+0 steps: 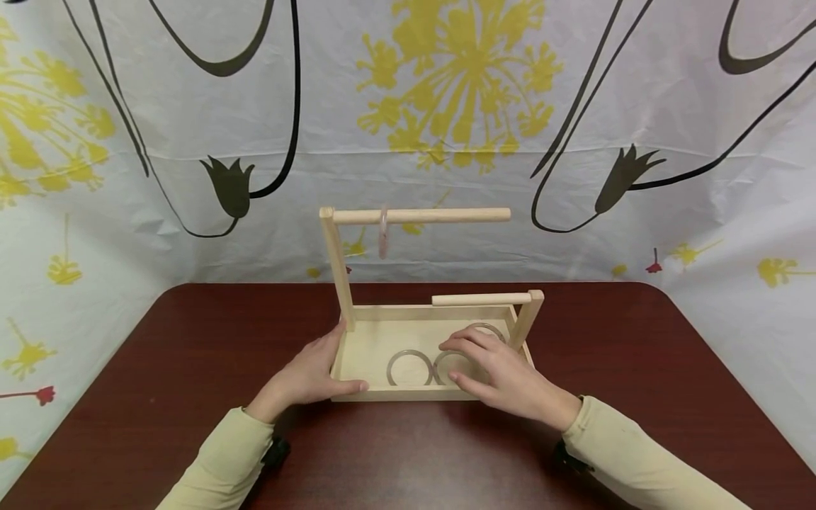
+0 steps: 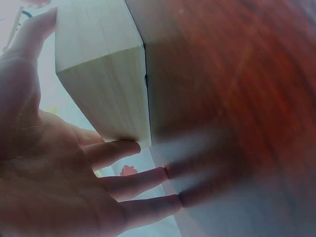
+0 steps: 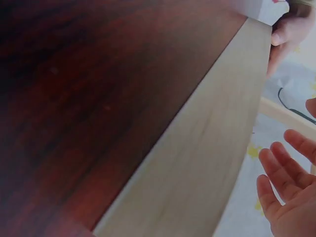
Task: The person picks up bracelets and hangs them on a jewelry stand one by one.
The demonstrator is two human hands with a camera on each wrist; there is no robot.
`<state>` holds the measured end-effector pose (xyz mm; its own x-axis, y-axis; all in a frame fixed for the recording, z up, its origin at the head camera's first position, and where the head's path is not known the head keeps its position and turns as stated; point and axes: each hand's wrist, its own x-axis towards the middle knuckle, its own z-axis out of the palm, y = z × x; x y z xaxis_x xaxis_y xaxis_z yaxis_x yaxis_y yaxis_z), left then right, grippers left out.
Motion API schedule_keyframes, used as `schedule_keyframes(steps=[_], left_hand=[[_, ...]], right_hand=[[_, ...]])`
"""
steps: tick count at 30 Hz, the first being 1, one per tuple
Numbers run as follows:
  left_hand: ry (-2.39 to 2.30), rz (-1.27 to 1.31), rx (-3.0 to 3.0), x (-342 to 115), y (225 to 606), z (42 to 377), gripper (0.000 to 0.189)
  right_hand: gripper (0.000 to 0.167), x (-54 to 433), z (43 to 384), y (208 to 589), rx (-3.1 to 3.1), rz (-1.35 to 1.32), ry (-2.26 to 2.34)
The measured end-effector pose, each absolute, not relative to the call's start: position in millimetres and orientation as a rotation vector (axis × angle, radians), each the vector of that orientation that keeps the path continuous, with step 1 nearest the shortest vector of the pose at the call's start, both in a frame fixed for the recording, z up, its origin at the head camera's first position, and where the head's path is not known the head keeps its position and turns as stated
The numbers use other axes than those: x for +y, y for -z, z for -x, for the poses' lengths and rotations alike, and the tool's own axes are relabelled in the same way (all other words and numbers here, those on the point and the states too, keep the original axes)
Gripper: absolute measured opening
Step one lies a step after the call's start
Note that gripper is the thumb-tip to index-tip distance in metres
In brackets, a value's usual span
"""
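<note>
My left hand [image 1: 310, 368] grips the left front corner of a shallow wooden tray [image 1: 408, 395], thumb along the front rim and fingers against the left side. In the left wrist view, fingers [image 2: 143, 177] stretch past the tray corner down to the tabletop. My right hand [image 1: 510, 374] hovers over the tray's right part, fingers loosely bent with nothing between them. Beneath and beside it lie a ring [image 1: 437, 368] partly covered by the hand, another ring [image 1: 390, 370] to its left, and a third ring [image 1: 487, 326] behind. A pinkish ring [image 1: 383, 241] hangs on the upper rod [image 1: 446, 215].
A tall post [image 1: 336, 269] at the tray's left carries the upper rod, which points right. At the right, a short post [image 1: 528, 319] carries a lower rod [image 1: 481, 299] pointing left. The dark red table [image 1: 210, 340] ends at a patterned cloth [image 1: 306, 92].
</note>
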<state>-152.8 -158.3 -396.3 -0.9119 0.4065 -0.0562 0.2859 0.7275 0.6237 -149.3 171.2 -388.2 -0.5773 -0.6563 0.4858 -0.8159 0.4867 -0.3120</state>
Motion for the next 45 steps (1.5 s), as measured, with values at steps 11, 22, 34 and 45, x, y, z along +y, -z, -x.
schedule_keyframes(steps=[11,22,34,45], left_hand=[[-0.964,-0.573,2.744,-158,398,153,0.114],[-0.974,-0.576,2.745,-157,399,156,0.114],[-0.963,-0.569,2.746,-157,399,155,0.115],[-0.947,-0.542,2.744,-157,398,154,0.113]], right_hand=[[0.031,169,149,398,-2.589,-1.224,-0.839],[0.032,155,153,401,-2.67,-1.277,-0.872],[0.041,143,156,404,-2.766,-1.313,-0.859],[0.048,135,158,403,-2.839,-1.289,-0.839]])
